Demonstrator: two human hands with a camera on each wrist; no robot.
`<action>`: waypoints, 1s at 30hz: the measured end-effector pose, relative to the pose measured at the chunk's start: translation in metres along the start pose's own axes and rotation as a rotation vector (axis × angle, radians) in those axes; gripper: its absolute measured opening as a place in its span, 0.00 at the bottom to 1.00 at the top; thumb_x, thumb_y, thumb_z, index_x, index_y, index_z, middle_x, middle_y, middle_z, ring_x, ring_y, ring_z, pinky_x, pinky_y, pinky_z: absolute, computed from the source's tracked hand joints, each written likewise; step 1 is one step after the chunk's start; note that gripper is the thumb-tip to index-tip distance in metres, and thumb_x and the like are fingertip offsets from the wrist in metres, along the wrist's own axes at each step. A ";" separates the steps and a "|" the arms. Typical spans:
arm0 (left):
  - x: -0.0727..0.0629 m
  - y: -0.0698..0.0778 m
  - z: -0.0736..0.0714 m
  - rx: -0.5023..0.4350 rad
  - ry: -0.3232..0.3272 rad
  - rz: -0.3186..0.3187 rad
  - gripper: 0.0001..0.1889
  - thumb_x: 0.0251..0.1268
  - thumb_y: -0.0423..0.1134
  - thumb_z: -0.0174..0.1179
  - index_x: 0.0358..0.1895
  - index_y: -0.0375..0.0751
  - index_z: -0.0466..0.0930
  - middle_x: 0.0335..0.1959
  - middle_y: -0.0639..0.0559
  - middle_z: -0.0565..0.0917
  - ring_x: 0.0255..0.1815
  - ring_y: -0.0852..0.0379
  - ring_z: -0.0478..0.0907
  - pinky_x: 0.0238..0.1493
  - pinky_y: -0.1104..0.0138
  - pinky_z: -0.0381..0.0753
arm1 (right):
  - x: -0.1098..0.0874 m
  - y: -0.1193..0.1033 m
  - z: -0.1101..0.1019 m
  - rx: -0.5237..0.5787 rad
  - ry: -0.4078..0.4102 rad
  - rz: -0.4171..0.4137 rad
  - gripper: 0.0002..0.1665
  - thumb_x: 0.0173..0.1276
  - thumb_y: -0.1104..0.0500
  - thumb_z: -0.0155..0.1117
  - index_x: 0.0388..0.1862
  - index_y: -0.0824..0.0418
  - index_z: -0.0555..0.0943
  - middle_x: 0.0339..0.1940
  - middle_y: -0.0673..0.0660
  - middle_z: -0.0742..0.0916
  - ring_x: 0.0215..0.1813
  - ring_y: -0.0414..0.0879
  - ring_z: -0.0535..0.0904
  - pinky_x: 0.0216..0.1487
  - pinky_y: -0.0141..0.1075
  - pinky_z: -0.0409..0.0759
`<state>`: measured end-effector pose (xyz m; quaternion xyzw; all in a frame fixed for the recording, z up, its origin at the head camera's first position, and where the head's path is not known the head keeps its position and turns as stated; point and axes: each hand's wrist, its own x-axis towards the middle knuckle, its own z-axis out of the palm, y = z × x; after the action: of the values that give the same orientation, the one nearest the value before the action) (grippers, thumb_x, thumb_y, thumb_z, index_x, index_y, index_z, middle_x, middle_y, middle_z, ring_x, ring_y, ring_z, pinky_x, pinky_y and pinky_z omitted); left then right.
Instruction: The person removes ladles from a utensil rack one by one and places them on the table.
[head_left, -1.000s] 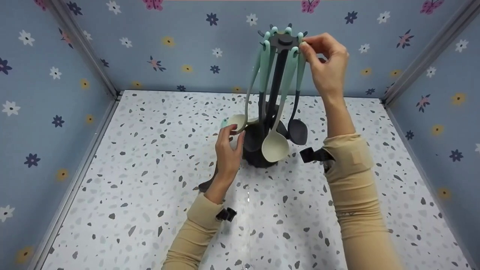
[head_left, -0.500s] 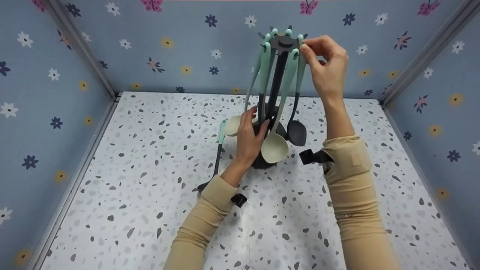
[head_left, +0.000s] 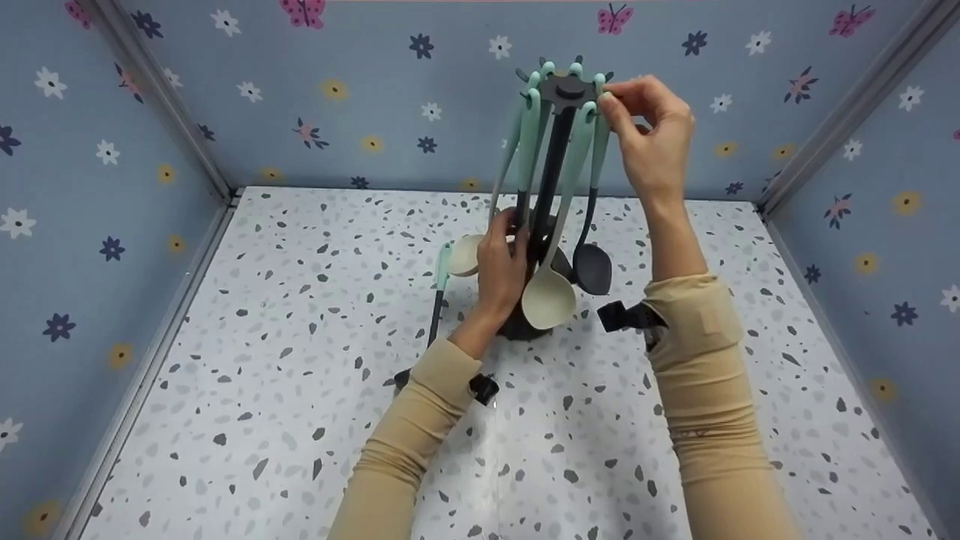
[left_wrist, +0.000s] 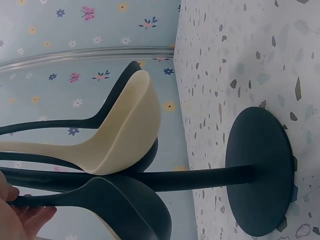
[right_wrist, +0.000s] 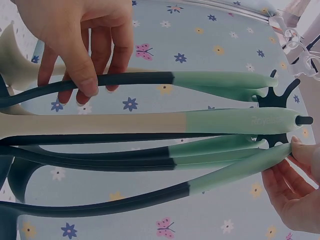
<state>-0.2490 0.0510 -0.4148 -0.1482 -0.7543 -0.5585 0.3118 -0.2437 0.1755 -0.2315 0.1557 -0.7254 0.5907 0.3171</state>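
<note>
A black utensil stand (head_left: 553,172) holds several mint-handled kitchen utensils on its hooks. My left hand (head_left: 501,262) holds the dark neck of a hanging dark spoon (left_wrist: 132,210), thumb in front and fingers behind in the right wrist view. Up at the hooks, my right hand (head_left: 660,135) pinches the handle end of another dark spoon (head_left: 592,268), whose head has a corner. Between them hangs a cream ladle (head_left: 549,298). A second cream utensil (head_left: 465,255) shows left of my left hand, partly hidden by it.
A dark utensil with a mint handle (head_left: 442,266) lies on the speckled table (head_left: 300,450) to the left, its head partly behind my left sleeve. The stand's round base (left_wrist: 260,170) rests on the table. Flowered panels (head_left: 375,112) enclose the back and sides.
My left hand has moved right, from beside the left cream utensil to the dark spoon's neck, and its fingers have closed round it. My right hand keeps its pinch at the hook.
</note>
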 end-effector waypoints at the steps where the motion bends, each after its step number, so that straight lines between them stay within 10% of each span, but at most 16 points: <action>1: 0.000 -0.001 0.000 -0.004 0.009 0.008 0.10 0.63 0.30 0.50 0.46 0.30 0.71 0.37 0.41 0.78 0.38 0.55 0.77 0.33 0.74 0.75 | -0.001 0.000 0.000 -0.015 0.001 -0.025 0.04 0.57 0.67 0.62 0.30 0.69 0.80 0.26 0.56 0.82 0.28 0.43 0.74 0.29 0.28 0.73; 15: -0.003 0.002 -0.008 -0.012 0.085 0.141 0.11 0.62 0.28 0.52 0.45 0.25 0.75 0.33 0.40 0.80 0.36 0.56 0.78 0.30 0.76 0.75 | -0.003 -0.003 0.001 -0.050 0.001 -0.053 0.06 0.58 0.67 0.62 0.31 0.72 0.80 0.26 0.57 0.82 0.28 0.43 0.75 0.29 0.28 0.73; 30: -0.003 0.017 -0.022 -0.093 0.071 0.121 0.13 0.63 0.28 0.50 0.47 0.23 0.73 0.35 0.38 0.79 0.36 0.54 0.79 0.28 0.74 0.77 | -0.002 -0.004 0.000 -0.037 0.004 -0.011 0.04 0.58 0.67 0.62 0.30 0.68 0.81 0.27 0.56 0.82 0.29 0.43 0.74 0.29 0.27 0.72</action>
<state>-0.2302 0.0369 -0.4003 -0.1878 -0.7059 -0.5779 0.3640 -0.2397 0.1740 -0.2295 0.1529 -0.7347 0.5757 0.3245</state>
